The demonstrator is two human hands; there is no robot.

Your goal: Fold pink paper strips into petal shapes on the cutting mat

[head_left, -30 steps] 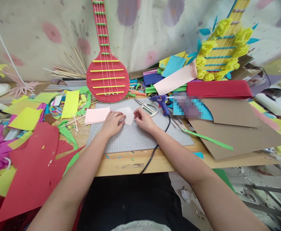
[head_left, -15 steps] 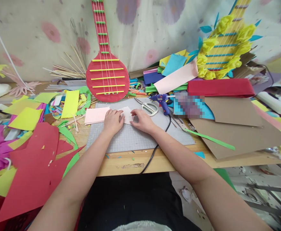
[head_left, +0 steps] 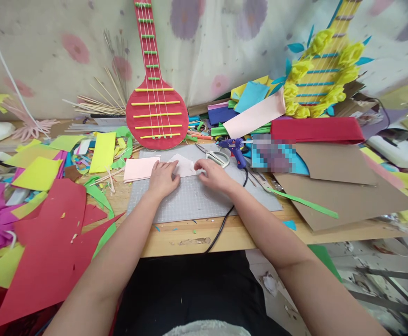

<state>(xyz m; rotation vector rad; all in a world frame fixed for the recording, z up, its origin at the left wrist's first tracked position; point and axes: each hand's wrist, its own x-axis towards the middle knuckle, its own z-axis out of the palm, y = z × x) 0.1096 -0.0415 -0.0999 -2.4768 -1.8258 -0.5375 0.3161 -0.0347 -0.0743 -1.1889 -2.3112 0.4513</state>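
Observation:
A small white piece of paper (head_left: pixel 184 166) with a pointed top edge lies on the grey cutting mat (head_left: pixel 190 200). My left hand (head_left: pixel 163 178) rests flat with fingers spread, its fingertips on the paper's left side. Under and beside that hand is a folded pale pink strip (head_left: pixel 141 169). My right hand (head_left: pixel 212 175) is just right of the white paper, its fingers curved and apart with nothing between them. Scissors (head_left: pixel 217 157) with white handles lie behind the right hand. A blue glue gun (head_left: pixel 237 150) sits right of them.
A red paper lute (head_left: pixel 157 114) leans at the back, and a yellow flowered one (head_left: pixel 319 77) at the right. Red paper (head_left: pixel 53 233) and scraps cover the left. Brown card (head_left: pixel 343 200) lies right. A black cord (head_left: pixel 221 231) hangs over the table edge.
My right hand has moved slightly right, away from the white paper, showing more of it. My left hand stays nearly in place. The view has shifted a little.

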